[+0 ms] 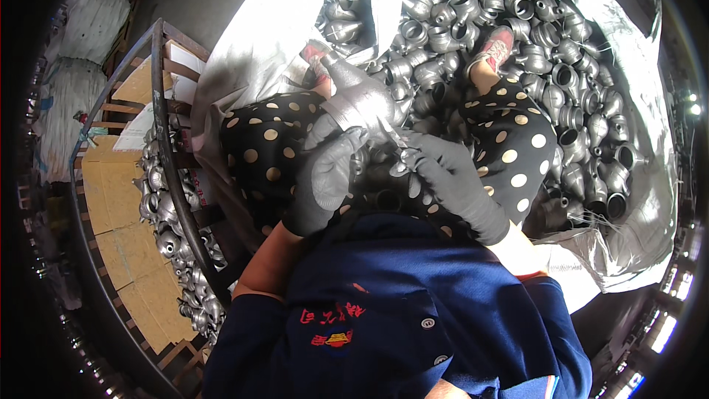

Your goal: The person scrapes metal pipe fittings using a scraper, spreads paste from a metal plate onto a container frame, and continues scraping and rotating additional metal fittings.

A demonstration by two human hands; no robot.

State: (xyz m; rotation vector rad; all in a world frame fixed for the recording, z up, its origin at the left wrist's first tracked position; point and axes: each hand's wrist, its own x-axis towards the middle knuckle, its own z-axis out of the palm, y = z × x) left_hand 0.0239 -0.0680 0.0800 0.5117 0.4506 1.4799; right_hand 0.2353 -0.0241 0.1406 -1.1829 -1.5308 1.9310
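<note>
In front of my lap, a dull grey, bulb-shaped hollow metal part (360,103) is held tilted, its narrow neck pointing up and to the left. My gloved left hand (329,170) grips it by its wide lower end. My right hand (443,170), also in a dark grey glove, pinches a thin blade-like tool (392,133). Its tip reaches the right side of the part; whether it touches the surface is hard to tell. Many similar grey metal parts (569,96) lie heaped beyond and to the right of my hands.
A large white woven sack (251,29) spreads around the heap and my legs. To the left stands a rusty metal-framed crate (157,81) lined with cardboard (111,192), holding shinier metal parts (173,240). Stuffed white sacks (92,22) stand farther left.
</note>
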